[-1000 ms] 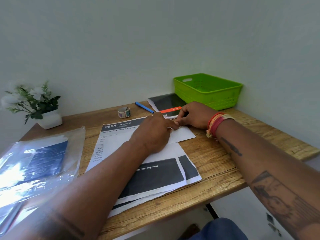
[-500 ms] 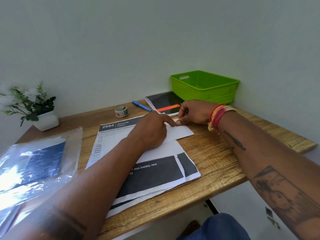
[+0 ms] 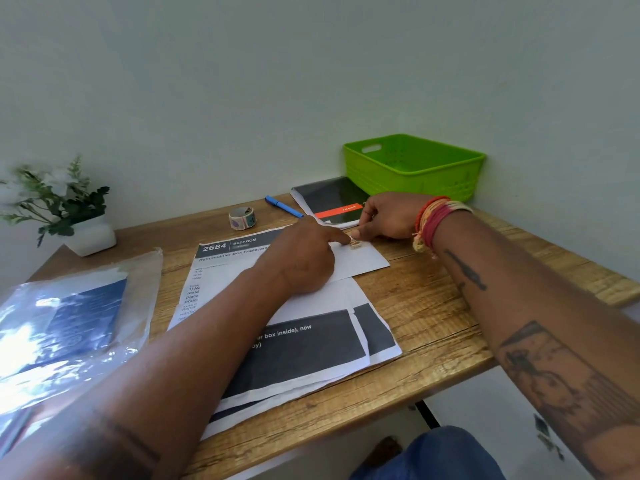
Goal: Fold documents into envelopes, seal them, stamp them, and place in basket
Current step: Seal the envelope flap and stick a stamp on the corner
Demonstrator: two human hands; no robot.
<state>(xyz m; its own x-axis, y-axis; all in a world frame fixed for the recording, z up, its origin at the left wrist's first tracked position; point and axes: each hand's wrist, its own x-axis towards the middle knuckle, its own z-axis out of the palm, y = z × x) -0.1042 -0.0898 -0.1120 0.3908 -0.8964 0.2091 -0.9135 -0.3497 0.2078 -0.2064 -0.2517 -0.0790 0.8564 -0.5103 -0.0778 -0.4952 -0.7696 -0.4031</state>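
Note:
A white envelope (image 3: 367,263) lies on a stack of printed documents (image 3: 304,348) in the middle of the wooden table (image 3: 433,306). A small stamp (image 3: 355,244) sits at the envelope's far right corner. My left hand (image 3: 301,261) rests on the envelope, its index finger stretched out and pressing beside the stamp. My right hand (image 3: 391,216) pinches the envelope's far edge right by the stamp, thumb tip down on the paper. A green basket (image 3: 408,181) stands at the back right corner; nothing shows inside it from here.
A roll of stamps (image 3: 242,218), a blue pen (image 3: 284,206) and a black notebook with an orange band (image 3: 329,195) lie behind the papers. A clear plastic sleeve with blue sheets (image 3: 69,323) covers the left side. A potted plant (image 3: 59,202) stands at the back left.
My left index finger has slid a little right along the envelope's top edge to the stamp, which now shows. The camera has tilted up slightly. Both hands stay on the envelope.

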